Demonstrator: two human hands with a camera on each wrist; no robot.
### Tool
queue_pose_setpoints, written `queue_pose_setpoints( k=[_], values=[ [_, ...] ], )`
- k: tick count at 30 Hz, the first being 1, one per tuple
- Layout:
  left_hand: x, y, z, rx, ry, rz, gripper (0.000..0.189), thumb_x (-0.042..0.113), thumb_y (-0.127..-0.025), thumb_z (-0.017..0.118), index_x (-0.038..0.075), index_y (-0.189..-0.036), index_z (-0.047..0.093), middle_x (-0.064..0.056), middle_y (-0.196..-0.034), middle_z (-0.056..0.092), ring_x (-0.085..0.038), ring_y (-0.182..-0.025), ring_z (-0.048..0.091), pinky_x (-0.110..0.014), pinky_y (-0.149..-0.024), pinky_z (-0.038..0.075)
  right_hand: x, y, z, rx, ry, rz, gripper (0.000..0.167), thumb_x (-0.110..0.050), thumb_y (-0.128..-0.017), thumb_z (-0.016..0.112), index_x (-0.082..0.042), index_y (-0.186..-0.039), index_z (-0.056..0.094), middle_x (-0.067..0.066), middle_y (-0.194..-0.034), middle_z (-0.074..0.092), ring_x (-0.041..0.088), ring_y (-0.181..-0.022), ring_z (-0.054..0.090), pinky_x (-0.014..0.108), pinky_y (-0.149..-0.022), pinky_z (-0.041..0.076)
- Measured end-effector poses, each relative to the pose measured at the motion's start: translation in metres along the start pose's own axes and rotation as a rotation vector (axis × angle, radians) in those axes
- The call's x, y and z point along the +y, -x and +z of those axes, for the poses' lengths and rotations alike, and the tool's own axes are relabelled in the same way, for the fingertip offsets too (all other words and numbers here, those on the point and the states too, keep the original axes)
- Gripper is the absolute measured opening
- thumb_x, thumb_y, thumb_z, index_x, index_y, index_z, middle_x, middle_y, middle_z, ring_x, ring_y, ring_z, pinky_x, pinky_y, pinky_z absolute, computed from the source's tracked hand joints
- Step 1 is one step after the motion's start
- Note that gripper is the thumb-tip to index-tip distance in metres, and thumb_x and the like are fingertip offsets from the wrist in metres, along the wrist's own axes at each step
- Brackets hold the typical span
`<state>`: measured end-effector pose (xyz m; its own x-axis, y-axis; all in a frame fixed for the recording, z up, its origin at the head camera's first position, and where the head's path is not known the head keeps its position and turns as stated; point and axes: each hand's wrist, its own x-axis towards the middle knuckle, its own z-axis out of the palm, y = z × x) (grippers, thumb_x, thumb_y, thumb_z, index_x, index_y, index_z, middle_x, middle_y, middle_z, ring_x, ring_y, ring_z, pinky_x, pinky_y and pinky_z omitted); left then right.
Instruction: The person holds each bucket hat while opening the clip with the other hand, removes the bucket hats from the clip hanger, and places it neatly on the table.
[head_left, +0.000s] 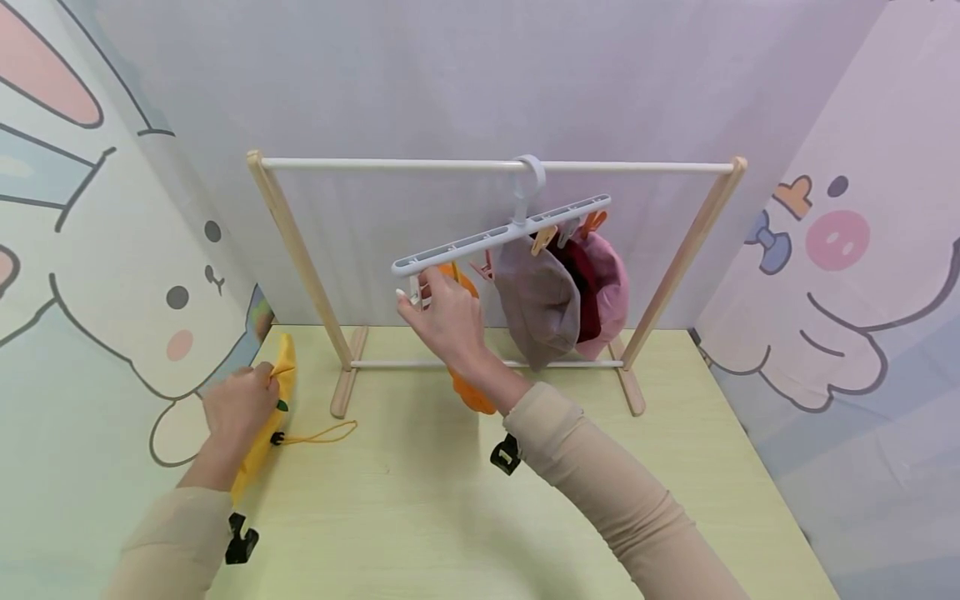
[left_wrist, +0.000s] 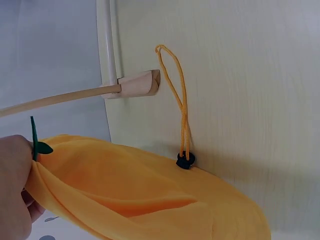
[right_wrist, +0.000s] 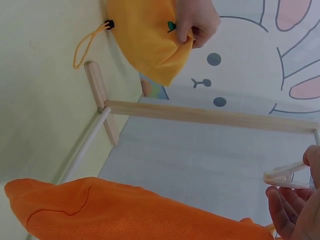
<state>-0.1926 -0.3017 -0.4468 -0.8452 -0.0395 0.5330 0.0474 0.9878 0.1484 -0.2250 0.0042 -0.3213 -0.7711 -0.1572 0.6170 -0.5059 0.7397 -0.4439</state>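
Note:
My left hand [head_left: 238,404] grips a yellow cloth hat [left_wrist: 125,170] by its edge, near a small green leaf and stem. A looped cord [left_wrist: 182,105] with a black toggle [left_wrist: 185,160] trails from the hat over the table. My right hand [head_left: 450,321] pinches a white clothespin [right_wrist: 286,175] at the left end of a pale clip hanger [head_left: 472,244], which tilts down on that side. The clothespin's jaws look closed, with no cloth between them. Beside this hand an orange hat [right_wrist: 110,210] hangs from the hanger, partly hidden by my forearm in the head view.
A wooden rack with a white top rail [head_left: 390,164] carries the hanger. On its right half, a grey-brown hat [head_left: 536,300] and a pink hat [head_left: 607,283] with a dark red inside hang near coloured clothespins. The rack's feet stand on the pale table [head_left: 390,517]. Printed curtains surround it.

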Motion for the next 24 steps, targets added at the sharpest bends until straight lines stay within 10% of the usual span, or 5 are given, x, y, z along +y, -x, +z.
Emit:
queue_pose_setpoints(
  k=[24],
  values=[
    [0.003,0.01,0.03,-0.178,0.012,-0.037,0.015,0.012,-0.082,0.057,0.0,-0.089,0.061,-0.015,-0.062,0.053,-0.033,-0.045,0.048,-0.043,-0.035,0.031,0.0,0.0,-0.001,-0.021,-0.014,0.009,0.025,-0.035,-0.084,0.062,-0.012,-0.094,0.056,-0.001,-0.083,0.066,0.007,-0.063,0.061,0.018,-0.052,0.041]
  ],
)
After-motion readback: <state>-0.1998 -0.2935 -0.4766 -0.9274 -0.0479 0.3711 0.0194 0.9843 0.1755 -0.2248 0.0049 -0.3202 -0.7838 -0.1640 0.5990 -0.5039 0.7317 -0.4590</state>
